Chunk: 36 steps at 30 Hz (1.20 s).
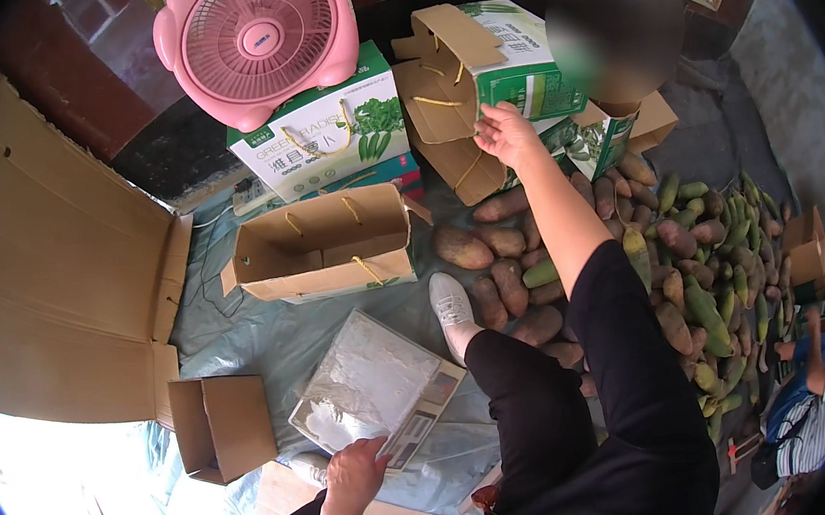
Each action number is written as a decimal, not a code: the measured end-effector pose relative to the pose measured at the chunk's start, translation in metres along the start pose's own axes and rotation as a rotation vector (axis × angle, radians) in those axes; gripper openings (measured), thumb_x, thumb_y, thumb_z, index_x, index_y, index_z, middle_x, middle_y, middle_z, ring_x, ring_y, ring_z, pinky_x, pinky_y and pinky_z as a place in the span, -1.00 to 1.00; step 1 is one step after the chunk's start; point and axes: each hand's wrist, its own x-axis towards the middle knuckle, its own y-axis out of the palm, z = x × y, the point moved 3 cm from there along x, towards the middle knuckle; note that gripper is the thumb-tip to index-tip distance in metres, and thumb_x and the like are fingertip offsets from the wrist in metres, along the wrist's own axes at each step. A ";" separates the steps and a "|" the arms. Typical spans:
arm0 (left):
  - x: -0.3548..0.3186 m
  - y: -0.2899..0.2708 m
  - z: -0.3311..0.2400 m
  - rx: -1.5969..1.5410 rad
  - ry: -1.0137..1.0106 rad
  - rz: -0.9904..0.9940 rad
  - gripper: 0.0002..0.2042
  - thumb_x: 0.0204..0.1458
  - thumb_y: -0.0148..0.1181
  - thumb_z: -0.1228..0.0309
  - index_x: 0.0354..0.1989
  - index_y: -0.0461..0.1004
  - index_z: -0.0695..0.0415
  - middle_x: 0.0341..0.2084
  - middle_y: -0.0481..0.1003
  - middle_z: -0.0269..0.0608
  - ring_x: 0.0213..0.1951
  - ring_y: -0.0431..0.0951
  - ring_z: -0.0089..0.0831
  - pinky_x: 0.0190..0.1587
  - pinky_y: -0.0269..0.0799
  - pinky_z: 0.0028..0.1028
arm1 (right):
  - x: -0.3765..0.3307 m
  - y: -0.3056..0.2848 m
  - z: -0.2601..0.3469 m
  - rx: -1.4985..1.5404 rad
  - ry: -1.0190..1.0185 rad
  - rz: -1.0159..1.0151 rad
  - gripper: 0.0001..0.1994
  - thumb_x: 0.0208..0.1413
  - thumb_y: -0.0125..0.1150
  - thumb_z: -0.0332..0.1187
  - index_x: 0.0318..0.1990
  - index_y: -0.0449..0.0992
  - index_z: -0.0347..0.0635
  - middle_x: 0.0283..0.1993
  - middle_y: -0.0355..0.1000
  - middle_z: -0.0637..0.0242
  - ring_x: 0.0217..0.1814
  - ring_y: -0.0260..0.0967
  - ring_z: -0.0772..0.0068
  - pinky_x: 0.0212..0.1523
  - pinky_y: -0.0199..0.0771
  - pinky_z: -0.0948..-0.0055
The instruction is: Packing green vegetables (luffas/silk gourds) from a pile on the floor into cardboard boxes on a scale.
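Your right hand (508, 135) stretches far forward, fingers loosely spread and holding nothing, fingertips touching the brown flap of an open green-and-white cardboard carton (503, 65) beside the pink round fan (258, 42). Your left hand (357, 473) rests low, fingers curled onto the near edge of a flat scale wrapped in clear plastic (375, 388) lying on the blue tarp (262, 341). An open brown box with yellow handles (324, 244) stands between both. Brown and green root vegetables (672, 272) are heaped to the right.
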 end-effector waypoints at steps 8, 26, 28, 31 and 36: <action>-0.009 0.003 -0.002 -0.038 0.062 -0.055 -0.73 -0.06 0.21 0.32 -0.15 0.52 0.03 -0.35 0.52 -0.12 -0.30 0.54 -0.10 -0.23 0.46 -0.23 | -0.130 -0.048 0.049 0.077 -0.064 0.064 -0.81 0.05 0.21 -0.39 -0.36 0.26 0.08 -0.40 0.30 0.46 -0.37 0.33 0.49 -0.32 0.36 0.44; -0.033 -0.036 -0.027 -0.807 0.229 -0.459 -0.79 0.04 0.17 0.48 -0.16 0.52 0.28 -0.32 0.57 -0.10 -0.26 0.58 -0.42 -0.19 0.47 -0.50 | -0.413 -0.042 0.063 0.038 -0.040 0.458 -0.79 0.10 0.08 -0.42 -0.11 0.30 -0.04 -0.26 0.34 0.43 -0.25 0.32 0.50 -0.23 0.32 0.45; -0.042 -0.052 -0.045 -0.930 0.265 -0.445 -0.74 0.10 0.10 0.44 -0.08 0.46 0.32 -0.26 0.54 -0.06 -0.21 0.56 -0.37 -0.17 0.48 -0.47 | -0.429 -0.036 0.051 -0.010 -0.030 0.522 -0.67 0.08 0.11 -0.39 0.02 0.26 -0.05 -0.24 0.32 0.40 -0.23 0.30 0.48 -0.21 0.33 0.42; -0.059 -0.082 -0.080 -1.162 0.308 -0.418 -0.62 0.19 -0.02 0.30 0.06 0.32 0.33 -0.14 0.48 -0.02 -0.12 0.52 -0.28 -0.12 0.49 -0.40 | -0.451 -0.019 0.029 -0.050 0.008 0.575 -0.66 0.05 0.13 -0.42 0.01 0.27 -0.10 -0.18 0.36 0.30 -0.26 0.33 0.43 -0.23 0.34 0.40; -0.049 -0.094 -0.067 -1.807 0.478 -0.241 -0.38 0.18 -0.14 -0.04 0.20 0.12 0.26 0.07 0.33 -0.03 0.06 0.39 -0.19 0.01 0.42 -0.23 | -0.475 0.020 -0.021 -0.162 0.108 0.802 -0.69 0.06 0.14 -0.50 -0.02 0.30 -0.16 -0.22 0.36 0.38 -0.23 0.36 0.54 -0.20 0.36 0.52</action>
